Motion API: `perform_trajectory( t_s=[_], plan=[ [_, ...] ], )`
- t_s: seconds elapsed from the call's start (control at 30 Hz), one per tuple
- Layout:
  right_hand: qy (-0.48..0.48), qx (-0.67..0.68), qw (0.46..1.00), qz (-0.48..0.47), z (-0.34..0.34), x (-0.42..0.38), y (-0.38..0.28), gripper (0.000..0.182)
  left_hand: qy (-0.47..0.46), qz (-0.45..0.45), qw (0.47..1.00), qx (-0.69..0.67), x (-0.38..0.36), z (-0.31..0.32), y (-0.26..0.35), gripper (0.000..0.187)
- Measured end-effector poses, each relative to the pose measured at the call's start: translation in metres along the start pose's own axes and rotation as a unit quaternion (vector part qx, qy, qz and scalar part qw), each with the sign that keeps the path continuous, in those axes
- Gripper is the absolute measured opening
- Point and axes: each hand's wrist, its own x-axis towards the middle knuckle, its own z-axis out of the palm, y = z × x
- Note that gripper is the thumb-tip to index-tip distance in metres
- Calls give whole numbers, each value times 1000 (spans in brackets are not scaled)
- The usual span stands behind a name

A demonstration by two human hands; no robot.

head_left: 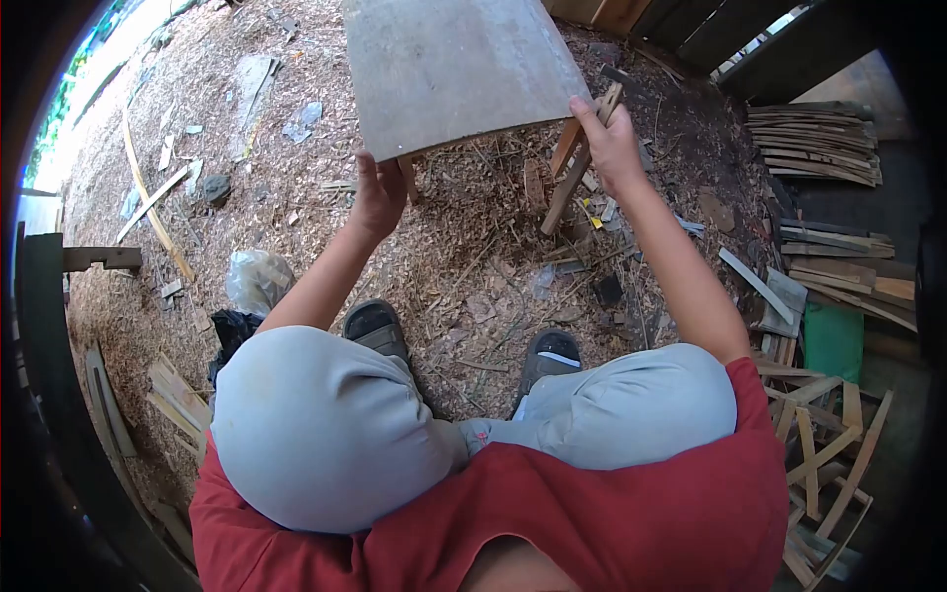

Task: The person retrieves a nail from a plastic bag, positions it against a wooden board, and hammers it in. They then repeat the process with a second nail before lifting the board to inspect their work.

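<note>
A small wooden table (459,69) with a flat, worn grey top is in front of me, tilted a little in the view. My left hand (378,195) is closed at its near left corner, thumb up, by a short wooden leg (408,182). At the near right corner my right hand (612,148) is closed, thumb lying on the top's edge. A slanting wooden bar (564,197) runs down from under that hand, and its upper end shows above the fingers. Most of the fingers of both hands are hidden.
Wood shavings and scraps cover the ground (473,276) around my sandals (376,331). A clear plastic bag (258,281) lies left. Thin wooden strips (819,143) are stacked right, above a wooden lattice (824,449). A dark post (44,326) stands at the left edge.
</note>
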Motion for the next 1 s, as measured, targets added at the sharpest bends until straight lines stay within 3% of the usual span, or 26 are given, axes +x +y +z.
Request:
perform_trajectory(
  t_s=[0.17, 0.2, 0.3, 0.4, 0.53, 0.6, 0.63, 0.7, 0.73, 0.8, 0.93, 1.0],
  plan=[
    [-24, 42, 999, 13, 12, -5, -12, 47, 6, 4, 998, -61, 4, -10, 28, 93],
    [-26, 55, 998, 21, 16, -10, -14, 46, -12, 20, 998, -66, 1, -9, 35, 76],
    [-28, 87, 995, 27, 25, -17, -9, 45, 13, -3, 999, -37, 1, -16, 41, 59],
    [-78, 77, 992, 64, 22, -20, 4, 35, 16, -3, 999, -39, -2, -21, 49, 52],
    [-85, 125, 988, 43, 24, -25, 12, 41, 18, -19, 999, -28, -4, -32, 48, 51],
    [-87, 166, 981, 50, 22, -33, 10, 52, -4, -31, 1000, 3, -4, -43, 38, 69],
    [-87, 166, 981, 50, 19, -29, 27, 52, -3, -32, 999, 2, -5, -44, 33, 69],
    [-62, 115, 991, 18, 16, -23, 61, 67, 34, 36, 998, 41, -6, -47, 21, 99],
    [-62, 116, 991, 19, 15, -24, 65, 67, 34, 35, 998, 42, -7, -52, 16, 99],
    [-145, 128, 981, -11, 18, -26, 67, 79, 53, 51, 987, 144, -9, -59, 12, 125],
    [-178, 190, 966, -16, 33, -17, 73, 86, -22, 12, 996, 87, -9, -59, 10, 132],
    [-167, 232, 958, 4, 34, -14, 86, 86, 5, -1, 996, 85, -8, -54, 11, 131]
  ],
)
